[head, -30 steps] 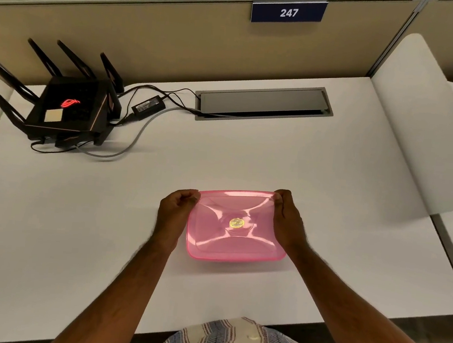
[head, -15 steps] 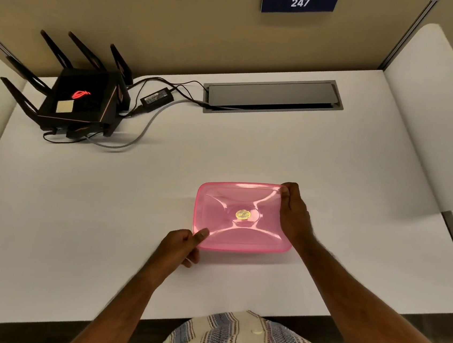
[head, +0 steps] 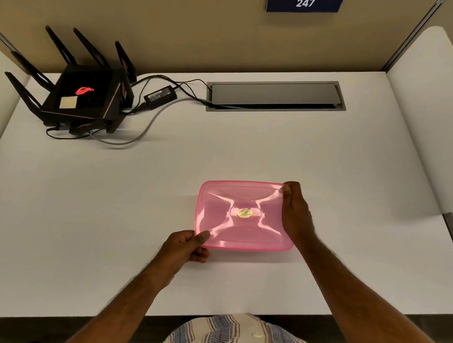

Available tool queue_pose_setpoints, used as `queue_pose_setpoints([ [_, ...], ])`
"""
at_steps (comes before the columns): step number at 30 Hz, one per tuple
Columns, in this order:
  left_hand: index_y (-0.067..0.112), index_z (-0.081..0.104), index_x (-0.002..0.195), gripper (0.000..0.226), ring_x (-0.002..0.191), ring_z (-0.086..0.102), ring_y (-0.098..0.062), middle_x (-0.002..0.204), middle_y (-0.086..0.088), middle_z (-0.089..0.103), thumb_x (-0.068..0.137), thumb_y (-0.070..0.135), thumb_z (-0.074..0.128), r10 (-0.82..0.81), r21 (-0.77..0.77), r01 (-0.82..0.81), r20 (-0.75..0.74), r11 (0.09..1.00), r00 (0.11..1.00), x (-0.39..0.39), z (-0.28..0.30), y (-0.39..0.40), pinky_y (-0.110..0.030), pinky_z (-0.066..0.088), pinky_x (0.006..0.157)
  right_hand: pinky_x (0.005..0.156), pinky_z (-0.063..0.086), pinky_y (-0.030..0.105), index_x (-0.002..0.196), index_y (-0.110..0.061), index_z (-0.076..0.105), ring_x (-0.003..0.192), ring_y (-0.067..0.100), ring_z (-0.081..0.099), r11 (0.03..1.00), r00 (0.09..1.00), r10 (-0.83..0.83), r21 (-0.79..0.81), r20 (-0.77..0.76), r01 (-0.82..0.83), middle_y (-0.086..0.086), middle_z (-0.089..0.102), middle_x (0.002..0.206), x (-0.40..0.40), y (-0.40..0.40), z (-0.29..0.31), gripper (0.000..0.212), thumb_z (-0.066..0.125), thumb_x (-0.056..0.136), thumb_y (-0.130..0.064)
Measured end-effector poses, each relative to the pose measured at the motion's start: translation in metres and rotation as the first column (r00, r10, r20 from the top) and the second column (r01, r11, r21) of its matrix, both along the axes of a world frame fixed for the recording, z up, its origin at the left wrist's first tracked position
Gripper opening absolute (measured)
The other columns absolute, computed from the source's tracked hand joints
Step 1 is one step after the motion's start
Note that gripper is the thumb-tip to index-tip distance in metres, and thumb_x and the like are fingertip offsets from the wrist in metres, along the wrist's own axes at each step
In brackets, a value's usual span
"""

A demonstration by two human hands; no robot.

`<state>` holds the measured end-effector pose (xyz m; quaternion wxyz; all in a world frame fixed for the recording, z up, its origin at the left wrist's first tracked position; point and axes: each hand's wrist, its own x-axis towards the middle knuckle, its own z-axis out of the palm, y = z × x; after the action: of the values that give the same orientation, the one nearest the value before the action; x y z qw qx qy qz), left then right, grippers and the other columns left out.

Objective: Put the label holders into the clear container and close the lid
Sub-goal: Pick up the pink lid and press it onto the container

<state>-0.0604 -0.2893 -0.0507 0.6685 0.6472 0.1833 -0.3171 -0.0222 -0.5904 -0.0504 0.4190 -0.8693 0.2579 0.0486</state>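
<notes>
A translucent pink lid (head: pixel 243 215) with a gold sticker at its middle covers the container on the white desk (head: pixel 103 214). My left hand (head: pixel 184 246) pinches the lid's near-left corner, thumb on top. My right hand (head: pixel 295 212) grips the lid's far-right corner and right edge. The container body and any label holders are hidden under the lid.
A black router (head: pixel 82 94) with several antennas stands at the back left, with a power adapter (head: pixel 160 96) and cables beside it. A grey cable hatch (head: pixel 275 97) is set into the desk's back. A partition with sign 247 (head: pixel 304 2) lies behind. A white curved panel (head: pixel 434 123) stands at right.
My left hand has moved from the lid's far-left corner down to its near-left corner. My right hand stays at the far-right corner.
</notes>
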Motion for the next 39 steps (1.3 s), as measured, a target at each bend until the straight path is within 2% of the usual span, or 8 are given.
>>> queue_pose_setpoints([
  [14,0.005,0.075,0.096,0.044,0.079,0.073,-0.034,0.084,-0.022,0.074,0.082,0.046,0.074,0.015,0.035,-0.018,0.092,0.999,0.996,-0.008,-0.016,0.000,-0.043,0.062,0.080,0.084,0.055,0.047,0.107,-0.040,0.046,0.086,0.029,0.066,0.999,0.998,-0.024,0.043,0.050,0.022,0.000,0.067,0.094,0.002,-0.003,-0.011,0.040,0.019,0.098,-0.067],
  [17,0.011,0.077,0.092,0.038,0.081,0.074,-0.037,0.085,-0.020,0.075,0.084,0.048,0.073,-0.021,0.039,0.018,0.094,0.999,0.995,-0.006,-0.015,0.002,-0.043,0.063,0.080,0.077,0.049,0.035,0.109,-0.036,0.051,0.087,0.007,0.065,0.993,0.996,-0.022,0.115,0.088,0.012,-0.012,0.067,0.094,0.003,-0.005,-0.011,0.031,0.027,0.105,-0.057],
  [20,0.010,0.078,0.093,0.039,0.082,0.074,-0.037,0.086,-0.021,0.075,0.084,0.048,0.074,-0.011,0.024,0.009,0.091,1.000,0.996,-0.006,-0.015,0.001,-0.045,0.062,0.082,0.083,0.043,0.021,0.124,-0.031,0.053,0.095,-0.018,0.058,0.971,0.990,-0.033,0.238,0.135,0.000,-0.025,0.062,0.108,-0.002,-0.012,-0.004,0.027,0.035,0.109,-0.045],
  [22,0.009,0.077,0.095,0.041,0.083,0.075,-0.038,0.087,-0.021,0.076,0.084,0.048,0.074,-0.013,0.039,0.010,0.080,0.999,0.997,-0.007,-0.015,0.000,-0.047,0.062,0.084,0.084,0.043,0.021,0.130,-0.029,0.051,0.100,-0.012,0.060,0.958,0.991,-0.063,0.284,0.114,0.029,-0.020,0.062,0.114,-0.015,-0.020,0.002,0.031,0.042,0.107,-0.047],
  [24,0.011,0.077,0.091,0.038,0.083,0.075,-0.038,0.087,-0.021,0.076,0.085,0.048,0.073,-0.012,0.047,0.008,0.078,0.999,0.997,-0.007,-0.015,0.000,-0.049,0.061,0.086,0.080,0.046,0.024,0.127,-0.028,0.050,0.099,0.006,0.065,0.955,0.992,-0.089,0.292,0.085,0.060,-0.006,0.065,0.113,-0.035,-0.026,0.007,0.033,0.054,0.101,-0.049],
  [29,0.012,0.077,0.085,0.038,0.083,0.076,-0.035,0.086,-0.019,0.076,0.086,0.050,0.073,-0.030,0.059,0.026,0.079,0.998,0.996,-0.007,-0.013,0.002,-0.046,0.062,0.085,0.067,0.054,0.033,0.117,-0.035,0.046,0.068,0.015,0.071,0.960,0.997,0.018,0.281,-0.076,0.004,0.002,0.074,0.078,-0.086,-0.031,0.009,0.050,0.059,0.084,-0.070],
  [34,0.006,0.074,0.090,0.043,0.083,0.076,-0.035,0.087,-0.018,0.077,0.087,0.049,0.071,-0.029,0.071,0.024,0.071,0.997,0.997,-0.007,-0.011,0.001,-0.043,0.062,0.084,0.068,0.060,0.036,0.122,-0.021,0.052,0.066,0.027,0.074,0.868,0.999,0.017,0.496,-0.050,0.010,0.012,0.079,0.081,-0.096,-0.026,0.008,0.049,0.069,0.087,-0.051],
  [39,-0.001,0.072,0.093,0.046,0.082,0.075,-0.036,0.085,-0.021,0.076,0.086,0.044,0.071,-0.006,0.069,0.001,0.074,0.998,0.997,-0.007,-0.009,0.000,-0.040,0.063,0.080,0.065,0.059,0.025,0.120,-0.025,0.054,0.066,0.026,0.074,0.859,1.000,0.020,0.511,-0.001,-0.017,0.014,0.078,0.079,-0.097,-0.026,0.010,0.029,0.068,0.096,-0.033],
])
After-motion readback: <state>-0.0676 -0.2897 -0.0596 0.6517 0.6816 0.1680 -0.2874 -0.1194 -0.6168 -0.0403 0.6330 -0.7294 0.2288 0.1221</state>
